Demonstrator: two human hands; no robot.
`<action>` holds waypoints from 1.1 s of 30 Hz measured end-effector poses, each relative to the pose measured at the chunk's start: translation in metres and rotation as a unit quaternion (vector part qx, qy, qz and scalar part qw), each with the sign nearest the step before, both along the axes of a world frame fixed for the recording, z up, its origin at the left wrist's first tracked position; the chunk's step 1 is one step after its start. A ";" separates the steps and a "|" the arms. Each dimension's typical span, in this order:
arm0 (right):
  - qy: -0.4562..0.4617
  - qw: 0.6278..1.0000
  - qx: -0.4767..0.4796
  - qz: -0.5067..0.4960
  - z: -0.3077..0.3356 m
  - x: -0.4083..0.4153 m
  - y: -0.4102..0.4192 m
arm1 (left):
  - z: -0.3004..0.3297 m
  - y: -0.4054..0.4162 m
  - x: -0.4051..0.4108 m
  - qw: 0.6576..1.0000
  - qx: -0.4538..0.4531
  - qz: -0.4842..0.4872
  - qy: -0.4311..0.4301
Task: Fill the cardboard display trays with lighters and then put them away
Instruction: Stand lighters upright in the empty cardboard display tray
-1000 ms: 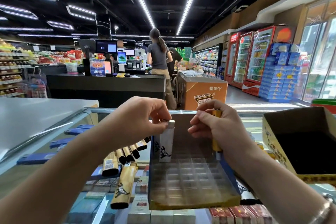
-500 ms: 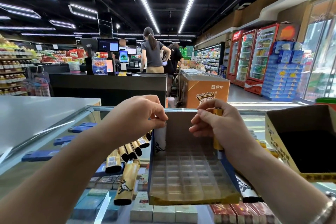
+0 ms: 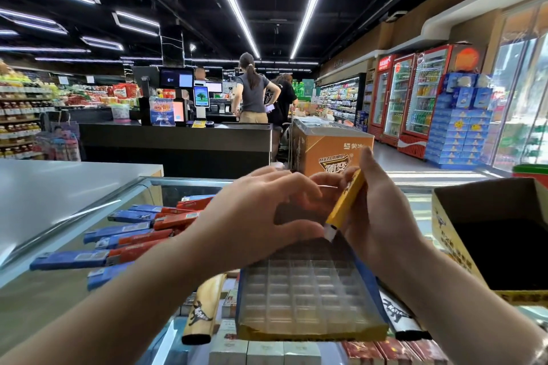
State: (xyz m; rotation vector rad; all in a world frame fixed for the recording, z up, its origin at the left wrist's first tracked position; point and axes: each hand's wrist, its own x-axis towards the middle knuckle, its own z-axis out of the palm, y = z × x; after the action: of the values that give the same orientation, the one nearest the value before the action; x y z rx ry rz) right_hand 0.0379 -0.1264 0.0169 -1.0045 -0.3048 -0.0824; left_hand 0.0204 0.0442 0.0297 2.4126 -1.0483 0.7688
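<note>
Since the moment before, the left hand (image 3: 258, 216) has let go of the white lighter and moved to the right, toward the other hand, and the right hand (image 3: 376, 216) has lifted its yellow lighter (image 3: 345, 201) out of the tray and tilted it. Now the left hand hovers above the far end of the display tray (image 3: 308, 299) with the fingers loosely spread and curved, holding nothing; its fingertips come very near the yellow lighter, but I cannot tell if they touch it. The right hand pinches the yellow lighter between thumb and fingers, with the metal end pointing down and to the left, above the tray. The white lighter from before is hidden behind the left hand.

The tray lies on the glass counter (image 3: 127, 204) and its clear grid of cells in the near part is not filled. To the left on the glass lie the blue and red lighters (image 3: 130, 234) in a loose heap. A tan lighter (image 3: 204, 308) lies just beside the left edge of the tray, and a black and white lighter (image 3: 397, 317) beside its right edge. On the right stands an open cardboard box (image 3: 444, 234).
</note>
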 end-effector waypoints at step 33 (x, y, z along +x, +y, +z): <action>-0.009 0.923 -0.337 -0.187 -0.014 0.017 -0.013 | -0.013 0.007 0.016 0.992 -0.117 0.019 -0.047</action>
State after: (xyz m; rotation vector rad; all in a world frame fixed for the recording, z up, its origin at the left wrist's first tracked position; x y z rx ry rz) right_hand 0.0548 -0.1396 0.0030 -1.7433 -0.1509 -0.3520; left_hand 0.0366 0.0512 0.0165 2.2216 -0.8947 0.9693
